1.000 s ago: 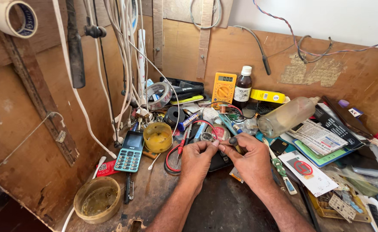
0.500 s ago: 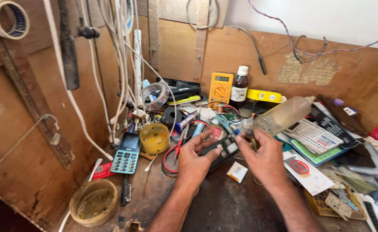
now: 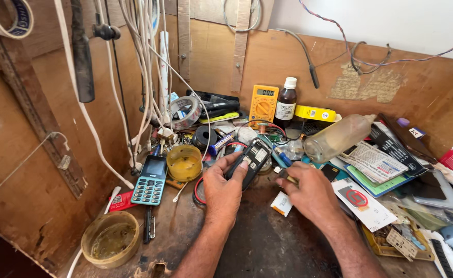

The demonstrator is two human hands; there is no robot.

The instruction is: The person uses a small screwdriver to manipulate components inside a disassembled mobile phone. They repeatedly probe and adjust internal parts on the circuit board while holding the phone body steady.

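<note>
Fingers of my left hand wrap an opened black phone, its long axis tilted up-right over the workbench; just right, my right hand pinches a small tool.

Bright even daylight, soft shadows under the hands, sharp focus at centre, wide-angle bending at edges, white wall slightly glaring

A dark, worn table carries clutter: a round yellowish tub near its left front edge, a teal keypad phone behind it, a clear bottle lying toward the back, papers along the right edge.
</note>
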